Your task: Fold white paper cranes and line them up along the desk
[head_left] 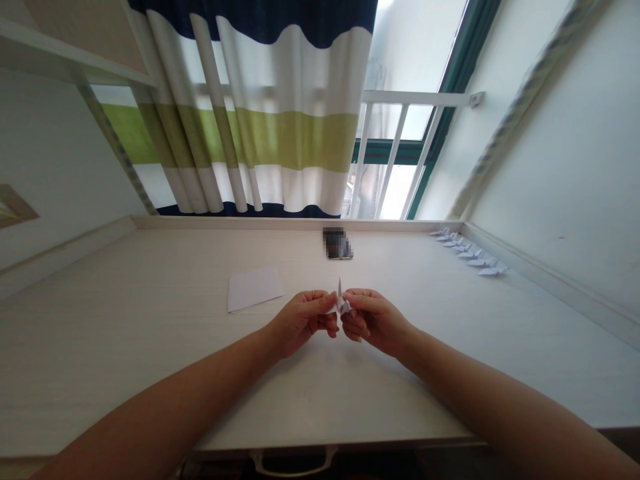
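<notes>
Between my two hands is a small white paper crane [341,304], one thin point of it standing upright. My left hand [309,312] pinches its left side between thumb and fingers. On the other side, the thumb and fingertips of my right hand [369,313] are closed on the paper as well. Both hands are held just above the pale table [280,400], and the fingers hide part of the folds. A stack of white paper sheets [255,289] lies to the left, beyond my left hand.
A blurred dark phone [337,244] lies near the back edge. Several folded paper cranes [470,252] stand in a slanting row at the back right, by the wall. Behind the table hang striped curtains [295,133] beside a window with a white railing [395,127]. A drawer handle [295,472] shows below.
</notes>
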`<state>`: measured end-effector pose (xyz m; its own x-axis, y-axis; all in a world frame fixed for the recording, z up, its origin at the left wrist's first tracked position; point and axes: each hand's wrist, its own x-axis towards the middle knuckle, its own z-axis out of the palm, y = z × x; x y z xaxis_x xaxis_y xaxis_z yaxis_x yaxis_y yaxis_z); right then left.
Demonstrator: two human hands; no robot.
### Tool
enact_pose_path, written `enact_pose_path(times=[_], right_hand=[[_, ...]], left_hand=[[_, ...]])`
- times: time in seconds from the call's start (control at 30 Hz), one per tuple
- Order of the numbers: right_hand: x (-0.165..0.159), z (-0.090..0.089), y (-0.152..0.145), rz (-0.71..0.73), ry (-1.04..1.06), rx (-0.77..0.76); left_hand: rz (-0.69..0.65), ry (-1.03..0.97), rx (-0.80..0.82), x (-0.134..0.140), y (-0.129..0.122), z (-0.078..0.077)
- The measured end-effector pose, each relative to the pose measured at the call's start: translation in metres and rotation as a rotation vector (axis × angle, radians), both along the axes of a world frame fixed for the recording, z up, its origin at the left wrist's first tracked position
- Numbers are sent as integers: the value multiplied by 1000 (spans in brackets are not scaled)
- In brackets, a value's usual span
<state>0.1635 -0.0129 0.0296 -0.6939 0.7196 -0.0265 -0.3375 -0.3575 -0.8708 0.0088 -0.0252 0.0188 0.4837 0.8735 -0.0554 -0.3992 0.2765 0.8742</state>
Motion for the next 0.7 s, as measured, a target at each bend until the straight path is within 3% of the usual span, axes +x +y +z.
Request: enact_pose_path(times=[0.33, 0.7], right_hand=[[-5, -1, -4, 40, 125, -32], [-5, 0, -5, 25, 174, -81]], left_hand=[[12, -138, 45, 5, -3, -3], [56, -106, 25, 3, -4, -1]])
